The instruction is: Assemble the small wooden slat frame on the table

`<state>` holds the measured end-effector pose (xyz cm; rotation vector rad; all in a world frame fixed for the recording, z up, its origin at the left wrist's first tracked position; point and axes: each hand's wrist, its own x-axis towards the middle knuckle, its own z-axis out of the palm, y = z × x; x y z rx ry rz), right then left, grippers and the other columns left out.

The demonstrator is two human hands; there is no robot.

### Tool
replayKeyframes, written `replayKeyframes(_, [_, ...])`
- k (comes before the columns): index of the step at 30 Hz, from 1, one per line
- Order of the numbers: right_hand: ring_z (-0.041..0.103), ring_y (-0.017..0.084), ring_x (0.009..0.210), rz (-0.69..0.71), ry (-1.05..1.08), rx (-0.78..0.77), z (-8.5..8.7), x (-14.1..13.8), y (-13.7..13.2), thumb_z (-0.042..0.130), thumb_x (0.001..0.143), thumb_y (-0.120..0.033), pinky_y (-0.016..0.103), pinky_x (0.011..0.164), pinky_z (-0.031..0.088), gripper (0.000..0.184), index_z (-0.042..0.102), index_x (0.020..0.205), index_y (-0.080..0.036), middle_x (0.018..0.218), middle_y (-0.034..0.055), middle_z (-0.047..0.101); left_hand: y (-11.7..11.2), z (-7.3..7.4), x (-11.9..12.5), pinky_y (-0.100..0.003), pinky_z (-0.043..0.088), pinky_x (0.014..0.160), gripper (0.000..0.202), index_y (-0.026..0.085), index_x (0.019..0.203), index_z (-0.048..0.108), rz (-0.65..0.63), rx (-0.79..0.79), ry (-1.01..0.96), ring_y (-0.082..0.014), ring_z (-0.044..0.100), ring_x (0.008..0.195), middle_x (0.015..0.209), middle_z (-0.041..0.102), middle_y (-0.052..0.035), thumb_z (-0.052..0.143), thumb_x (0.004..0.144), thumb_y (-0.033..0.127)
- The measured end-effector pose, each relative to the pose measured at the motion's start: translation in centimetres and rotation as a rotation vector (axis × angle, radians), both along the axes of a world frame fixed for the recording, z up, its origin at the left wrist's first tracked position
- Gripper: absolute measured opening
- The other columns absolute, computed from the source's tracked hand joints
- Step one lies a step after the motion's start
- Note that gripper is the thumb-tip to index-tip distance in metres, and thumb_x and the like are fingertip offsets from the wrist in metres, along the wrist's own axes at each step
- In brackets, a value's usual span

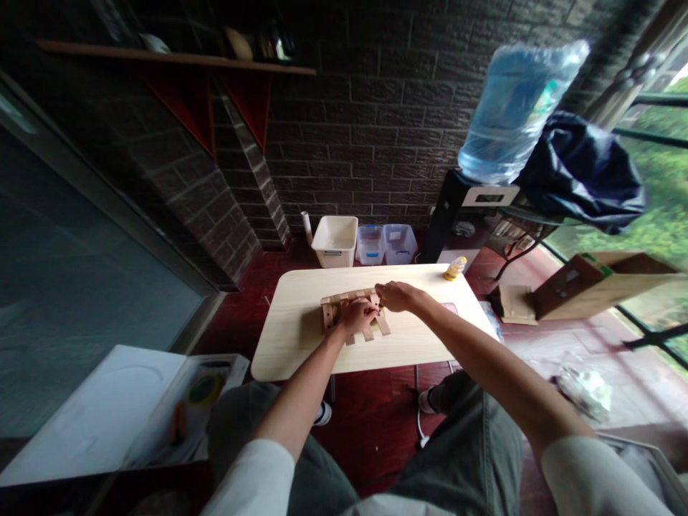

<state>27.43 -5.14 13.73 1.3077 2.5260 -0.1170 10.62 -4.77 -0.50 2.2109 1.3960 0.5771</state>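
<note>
A small slatted wooden frame point(327, 315) lies on the pale table point(290, 351), its slats sticking out toward me. My left hand point(357, 315) rests over the frame's middle, with fingers drawn together near its right end; what they pinch is too small to make out. Just to the right, my right hand point(396, 295) is closed around a small yellow-handled tool point(382, 304), mostly covered by the fingers. The tool's tip meets the frame's right end close to my left fingertips. Both hands nearly touch.
A yellow-capped bottle point(455, 269) stands at the table's far right corner. A pinkish flat item point(449, 308) lies partly behind my right forearm. Beyond the table are a cream bin point(336, 240), clear tubs point(398, 244) and a water dispenser point(456, 215). An open white box point(107, 416) sits left.
</note>
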Motion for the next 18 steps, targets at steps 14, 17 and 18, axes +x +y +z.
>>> replayKeyframes(14, [0.072,0.031,0.104,-0.074,0.026,-0.022,-0.7,-0.5,0.1,0.062,0.092,-0.03,0.035,0.078,0.056,0.046,0.054,0.133,-0.011,0.117,0.0219,0.071,0.1,-0.5,-0.1,-0.034,0.042,0.097,0.023,0.023,0.086,0.076,-0.01,0.08,0.014,-0.0205,0.064,0.105,0.1,0.074,-0.003,0.057,0.09,0.034])
replayKeyframes(17, [0.071,0.031,0.106,-0.044,0.014,0.029,-0.6,-0.3,-0.4,0.057,0.095,-0.024,0.035,0.079,0.055,0.038,0.055,0.131,-0.013,0.118,0.0211,0.071,0.3,-0.7,-0.2,-0.033,0.042,0.095,0.022,0.023,0.087,0.076,-0.036,0.096,0.007,-0.02,0.064,0.102,0.097,0.074,-0.0031,0.058,0.09,0.034])
replayKeyframes(18, [0.07,0.031,0.107,-0.031,0.012,0.04,-0.7,-0.3,-0.5,0.055,0.095,-0.022,0.035,0.08,0.054,0.036,0.056,0.13,-0.013,0.118,0.0209,0.071,0.3,-0.8,-0.2,-0.033,0.042,0.095,0.022,0.023,0.086,0.076,-0.035,0.095,0.011,-0.0202,0.064,0.102,0.097,0.074,-0.0032,0.058,0.089,0.034])
